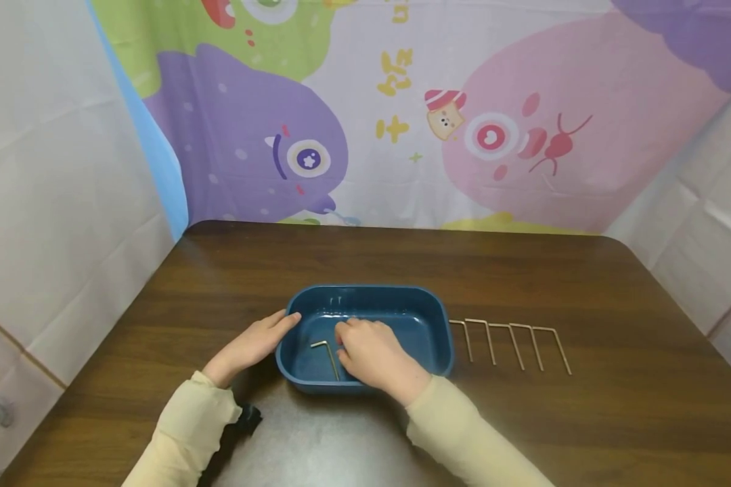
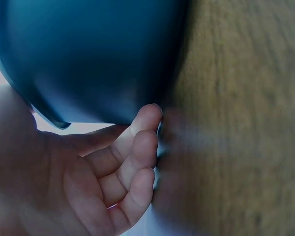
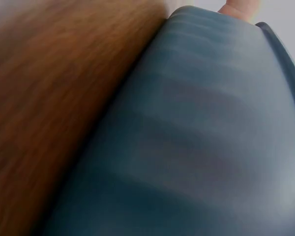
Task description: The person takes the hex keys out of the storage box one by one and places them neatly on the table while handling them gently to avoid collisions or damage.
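Observation:
A deep blue rectangular container (image 1: 365, 387) with rounded corners stands on the table, seen from outside in both wrist views. At its left end my left hand (image 1: 252, 345) holds it, thumb over the rim and the other fingers (image 2: 142, 150) along the outer wall, low by the tabletop. My right hand (image 1: 371, 352) reaches over the front rim into the container, back of the hand up and fingers bent downward. Its fingertips are mostly hidden, so I cannot tell whether they pinch anything. Left of it, a brass-coloured L-shaped hex key (image 1: 330, 358) lies inside the container.
Several similar hex keys (image 1: 524, 345) lie in a row on the brown wooden table (image 1: 633, 406), right of the container. A small black object (image 1: 250, 419) shows beside the left sleeve. A cartoon-printed curtain (image 1: 396, 176) hangs behind the table's back edge.

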Motion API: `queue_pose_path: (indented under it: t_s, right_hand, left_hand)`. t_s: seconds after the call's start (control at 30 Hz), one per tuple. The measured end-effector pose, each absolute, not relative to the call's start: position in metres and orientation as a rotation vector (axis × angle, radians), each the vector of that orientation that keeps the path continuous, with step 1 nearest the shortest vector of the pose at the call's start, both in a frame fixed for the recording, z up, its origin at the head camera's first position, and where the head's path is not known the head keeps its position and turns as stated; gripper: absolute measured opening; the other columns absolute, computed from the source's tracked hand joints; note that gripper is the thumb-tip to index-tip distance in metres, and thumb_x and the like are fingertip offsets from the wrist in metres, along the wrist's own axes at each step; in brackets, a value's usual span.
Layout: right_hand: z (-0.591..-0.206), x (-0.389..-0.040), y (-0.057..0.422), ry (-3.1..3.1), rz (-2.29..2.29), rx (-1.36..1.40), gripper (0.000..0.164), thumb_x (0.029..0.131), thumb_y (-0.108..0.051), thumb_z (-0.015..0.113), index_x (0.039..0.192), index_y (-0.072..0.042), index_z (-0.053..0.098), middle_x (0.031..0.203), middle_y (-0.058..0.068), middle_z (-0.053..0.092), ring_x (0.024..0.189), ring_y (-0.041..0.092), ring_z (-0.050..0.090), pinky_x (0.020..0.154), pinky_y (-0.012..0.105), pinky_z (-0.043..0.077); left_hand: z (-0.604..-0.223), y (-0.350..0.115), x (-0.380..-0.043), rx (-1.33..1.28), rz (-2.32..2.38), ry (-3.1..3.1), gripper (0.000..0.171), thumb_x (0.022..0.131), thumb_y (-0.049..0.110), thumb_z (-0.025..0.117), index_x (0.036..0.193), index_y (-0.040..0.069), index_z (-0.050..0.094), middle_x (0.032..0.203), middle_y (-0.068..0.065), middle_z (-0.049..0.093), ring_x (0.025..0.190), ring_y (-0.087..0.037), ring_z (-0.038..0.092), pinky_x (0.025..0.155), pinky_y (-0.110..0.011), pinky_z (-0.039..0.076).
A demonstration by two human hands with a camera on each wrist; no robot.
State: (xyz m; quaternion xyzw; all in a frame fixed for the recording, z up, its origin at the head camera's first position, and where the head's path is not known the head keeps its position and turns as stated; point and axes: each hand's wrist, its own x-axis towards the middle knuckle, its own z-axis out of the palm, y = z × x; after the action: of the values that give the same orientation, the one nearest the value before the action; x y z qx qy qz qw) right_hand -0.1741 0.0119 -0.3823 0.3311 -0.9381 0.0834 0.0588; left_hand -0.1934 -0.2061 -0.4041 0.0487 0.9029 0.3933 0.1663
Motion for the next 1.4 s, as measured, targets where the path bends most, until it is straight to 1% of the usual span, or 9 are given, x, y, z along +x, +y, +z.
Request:
queue_pose_path:
  t_s: [0.2, 0.4, 0.53, 0.67, 0.9, 1.1, 1.23, 1.33, 1.4]
  right_hand:
    - [-0.384, -0.176, 0.005, -2.940, 0.230, 0.988, 0.011, 0.084, -0.021, 0.063, 0.086, -0.010, 0.062, 0.073, 0.000, 0.059, 0.061, 0.011, 0.053, 0.049, 0.022, 0.042]
    - [-0.387, -0.177, -0.002, -2.999, 0.189, 0.973, 0.016, 0.083, -0.027, 0.065, 0.084, -0.011, 0.062, 0.069, -0.002, 0.055, 0.059, 0.010, 0.053, 0.048, 0.023, 0.041]
    - [-0.387, -0.177, -0.005, -3.061, 0.196, 0.943, 0.025, 0.079, -0.034, 0.069, 0.086, -0.011, 0.062, 0.064, -0.003, 0.051, 0.056, 0.010, 0.048, 0.046, 0.024, 0.039]
    - [-0.388, -0.179, -0.006, -3.148, 0.233, 0.900, 0.030, 0.075, -0.038, 0.073, 0.085, -0.012, 0.061, 0.063, -0.005, 0.052, 0.055, 0.009, 0.049, 0.046, 0.025, 0.040]
    - [-0.388, -0.179, -0.005, -3.196, 0.284, 0.834, 0.019, 0.076, -0.022, 0.072, 0.088, -0.012, 0.061, 0.066, -0.003, 0.054, 0.057, 0.012, 0.049, 0.049, 0.027, 0.041]
    - [-0.388, -0.178, -0.004, -3.193, 0.315, 0.810, 0.010, 0.076, -0.009, 0.067, 0.081, -0.012, 0.059, 0.064, -0.002, 0.052, 0.054, 0.012, 0.046, 0.045, 0.027, 0.038]
    - [-0.387, -0.178, -0.004, -3.201, 0.320, 0.787, 0.009, 0.076, -0.007, 0.066, 0.076, -0.013, 0.059, 0.060, -0.002, 0.050, 0.053, 0.013, 0.046, 0.044, 0.027, 0.037]
    - [-0.388, -0.178, -0.004, -3.202, 0.310, 0.779, 0.008, 0.076, -0.008, 0.066, 0.077, -0.013, 0.061, 0.061, -0.002, 0.052, 0.053, 0.013, 0.046, 0.044, 0.028, 0.037]
    - [-0.388, -0.178, -0.004, -3.198, 0.295, 0.776, 0.007, 0.076, -0.008, 0.066, 0.077, -0.012, 0.061, 0.061, -0.001, 0.053, 0.052, 0.013, 0.047, 0.044, 0.028, 0.037]
  left_hand:
    - [-0.404, -0.206, -0.192, 0.157, 1.126, 2.567, 0.076, 0.093, 0.057, 0.026, 0.143, 0.000, 0.022, 0.143, -0.021, 0.032, 0.130, -0.037, 0.033, 0.102, -0.054, 0.029]
    - [-0.403, -0.206, -0.192, 0.149, 1.111, 2.563, 0.078, 0.093, 0.058, 0.026, 0.143, -0.001, 0.020, 0.144, -0.021, 0.029, 0.131, -0.038, 0.030, 0.102, -0.055, 0.028]
    - [-0.402, -0.206, -0.192, 0.140, 1.095, 2.563, 0.079, 0.093, 0.057, 0.026, 0.143, -0.003, 0.019, 0.145, -0.023, 0.026, 0.132, -0.039, 0.027, 0.102, -0.056, 0.027]
    - [-0.401, -0.206, -0.193, 0.135, 1.090, 2.568, 0.079, 0.093, 0.057, 0.026, 0.143, -0.004, 0.018, 0.145, -0.024, 0.026, 0.132, -0.039, 0.028, 0.102, -0.056, 0.027]
    - [-0.402, -0.206, -0.192, 0.129, 1.103, 2.567, 0.079, 0.093, 0.058, 0.028, 0.143, -0.002, 0.018, 0.145, -0.023, 0.027, 0.131, -0.038, 0.030, 0.102, -0.055, 0.028]
    - [-0.403, -0.206, -0.193, 0.124, 1.111, 2.580, 0.077, 0.093, 0.056, 0.028, 0.143, -0.002, 0.020, 0.142, -0.023, 0.032, 0.128, -0.037, 0.036, 0.102, -0.053, 0.030]
    - [-0.403, -0.206, -0.193, 0.127, 1.097, 2.586, 0.077, 0.093, 0.056, 0.028, 0.143, -0.003, 0.021, 0.142, -0.024, 0.032, 0.128, -0.037, 0.035, 0.102, -0.053, 0.030]
    - [-0.403, -0.206, -0.194, 0.127, 1.085, 2.589, 0.078, 0.093, 0.057, 0.028, 0.143, -0.003, 0.020, 0.144, -0.024, 0.029, 0.130, -0.038, 0.031, 0.103, -0.054, 0.028]
    - [-0.403, -0.206, -0.194, 0.126, 1.088, 2.589, 0.078, 0.093, 0.057, 0.028, 0.143, -0.003, 0.020, 0.143, -0.024, 0.029, 0.130, -0.038, 0.031, 0.103, -0.054, 0.028]
